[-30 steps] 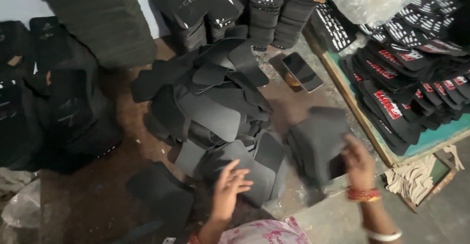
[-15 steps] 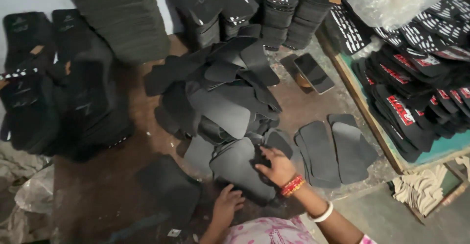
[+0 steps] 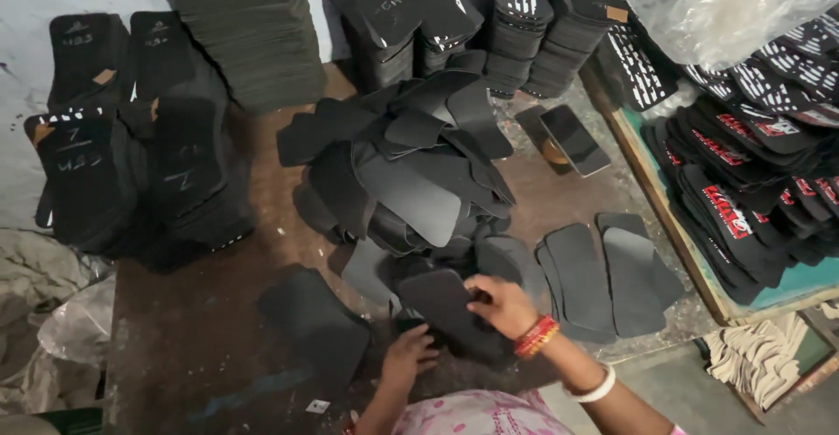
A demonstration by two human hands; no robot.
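Head view: left hand [image 3: 406,356] partly behind sole [image 3: 446,308].

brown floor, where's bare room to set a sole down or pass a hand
Bare brown floor lies between the dark bundled stacks and the loose heap of black sole cutouts. Around both hands, right hand and left hand, it is crowded.

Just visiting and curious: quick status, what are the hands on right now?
Right hand gripping a black sole piece. Left hand touching its lower edge. Loose heap right behind, sorted soles alongside.

Tall dark stacks [image 3: 249,37], clear plastic sheet [image 3: 717,7]
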